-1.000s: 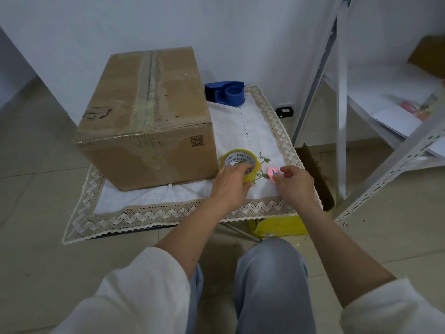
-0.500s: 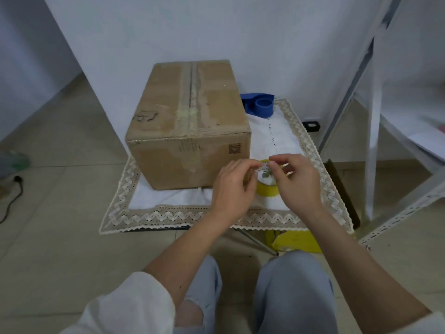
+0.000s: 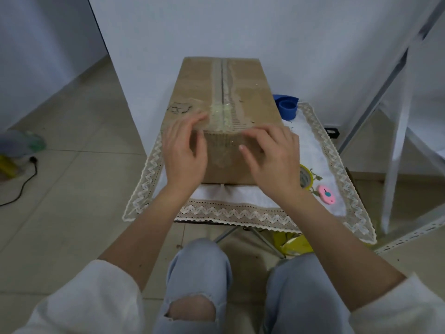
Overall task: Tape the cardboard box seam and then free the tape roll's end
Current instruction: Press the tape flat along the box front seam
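Observation:
The cardboard box [image 3: 250, 97] stands on the small table, its top seam running away from me under old tape. A glossy patch of clear tape [image 3: 220, 114] lies over the seam at the near top edge. My left hand [image 3: 185, 153] rests on the box's near left corner, fingers spread, tips beside that patch. My right hand [image 3: 272, 157] lies flat on the near edge and front face to the right of the seam, holding nothing. The yellow tape roll [image 3: 307, 180] lies on the cloth, partly hidden behind my right hand.
A pink cutter [image 3: 326, 194] lies just right of the roll. A blue tape dispenser [image 3: 287, 107] sits behind the box at the right. The lace-edged cloth [image 3: 240, 213] covers the table. A metal shelf frame [image 3: 395, 141] stands at the right, a cable [image 3: 21, 189] on the floor at the left.
Both hands left the yellow roll and moved up and left onto the box's near top edge. The roll and the pink cutter now lie alone on the cloth. The camera view shifted.

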Demonstrator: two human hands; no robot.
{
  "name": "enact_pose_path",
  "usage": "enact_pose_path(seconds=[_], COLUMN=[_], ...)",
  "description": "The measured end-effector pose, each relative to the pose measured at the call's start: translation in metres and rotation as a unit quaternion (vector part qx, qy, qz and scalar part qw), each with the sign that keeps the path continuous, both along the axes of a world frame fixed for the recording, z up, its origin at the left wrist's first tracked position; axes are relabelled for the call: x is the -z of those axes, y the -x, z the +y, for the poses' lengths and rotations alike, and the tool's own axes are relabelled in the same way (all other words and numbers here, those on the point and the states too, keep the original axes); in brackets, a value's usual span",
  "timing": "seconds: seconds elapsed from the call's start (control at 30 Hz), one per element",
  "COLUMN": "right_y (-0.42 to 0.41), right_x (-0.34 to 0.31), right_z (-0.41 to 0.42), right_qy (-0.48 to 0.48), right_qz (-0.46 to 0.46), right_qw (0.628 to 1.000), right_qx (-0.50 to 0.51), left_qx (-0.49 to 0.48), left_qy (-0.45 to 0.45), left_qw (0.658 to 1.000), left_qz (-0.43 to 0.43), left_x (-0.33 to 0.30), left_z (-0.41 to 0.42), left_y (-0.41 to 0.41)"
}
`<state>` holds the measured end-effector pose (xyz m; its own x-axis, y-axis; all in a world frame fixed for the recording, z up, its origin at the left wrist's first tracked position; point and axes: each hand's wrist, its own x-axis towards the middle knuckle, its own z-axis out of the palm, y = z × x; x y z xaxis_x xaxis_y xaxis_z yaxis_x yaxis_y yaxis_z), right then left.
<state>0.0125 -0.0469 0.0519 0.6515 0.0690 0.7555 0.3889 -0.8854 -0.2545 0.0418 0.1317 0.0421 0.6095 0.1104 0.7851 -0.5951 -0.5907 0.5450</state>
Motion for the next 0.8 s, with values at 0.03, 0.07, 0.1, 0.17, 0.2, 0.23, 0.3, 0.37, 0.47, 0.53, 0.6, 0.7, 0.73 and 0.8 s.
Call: enact_pose_path(seconds=[0.03, 0.07, 0.1, 0.17, 0.2, 0.23, 0.3, 0.37, 0.47, 0.53, 0.6, 0.7, 0.73, 0.8], right_y=[-0.005, -0.010, -0.015, -0.023, -0.026, -0.028, -0.031, -0.033, -0.036, -0.038, -0.038, -0.038, -0.039, -0.039], right_x=[0.000, 0.001, 0.001, 0.004, 0.005, 0.006, 0.010, 0.013, 0.017, 0.019, 0.021, 0.025, 0.026, 0.027], right_z=[0.003, 0.005, 0.007, 0.011, 0.013, 0.014, 0.016, 0.017, 0.018, 0.018, 0.017, 0.015, 0.014, 0.013], right_qy=[0.016, 0.030, 0.041, 0.053, 0.055, 0.054, 0.046, 0.035, 0.023, 0.022, 0.023, 0.036, 0.041, 0.047], right_qz=[-0.002, -0.002, 0.001, 0.008, 0.008, 0.006, -0.005, -0.019, -0.040, -0.050, -0.057, -0.068, -0.071, -0.075], right_qw=[1.000, 1.000, 0.999, 0.999, 0.998, 0.999, 0.999, 0.999, 0.999, 0.999, 0.998, 0.997, 0.997, 0.996], right_qx=[0.000, -0.001, -0.003, -0.003, -0.001, 0.000, 0.001, 0.002, 0.000, -0.002, -0.005, -0.006, -0.005, -0.005], left_qx=[0.001, 0.006, 0.013, 0.022, 0.023, 0.021, 0.021, 0.023, 0.020, 0.013, 0.009, 0.007, 0.007, 0.006], left_qy=[-0.030, -0.058, -0.083, -0.116, -0.125, -0.130, -0.135, -0.147, -0.157, -0.160, -0.168, -0.181, -0.185, -0.197], left_qw=[1.000, 0.998, 0.996, 0.993, 0.992, 0.991, 0.990, 0.989, 0.987, 0.987, 0.986, 0.983, 0.983, 0.980], left_qz=[0.005, 0.012, 0.020, 0.027, 0.027, 0.025, 0.023, 0.021, 0.011, 0.005, 0.000, -0.008, -0.011, -0.015], left_x=[0.000, 0.000, 0.000, 0.004, 0.006, 0.008, 0.011, 0.013, 0.015, 0.017, 0.019, 0.021, 0.022, 0.024], left_z=[0.003, 0.006, 0.007, 0.009, 0.010, 0.011, 0.014, 0.015, 0.017, 0.017, 0.017, 0.019, 0.019, 0.020], left_y=[-0.004, -0.008, -0.012, -0.017, -0.019, -0.020, -0.022, -0.023, -0.025, -0.027, -0.028, -0.030, -0.030, -0.031])
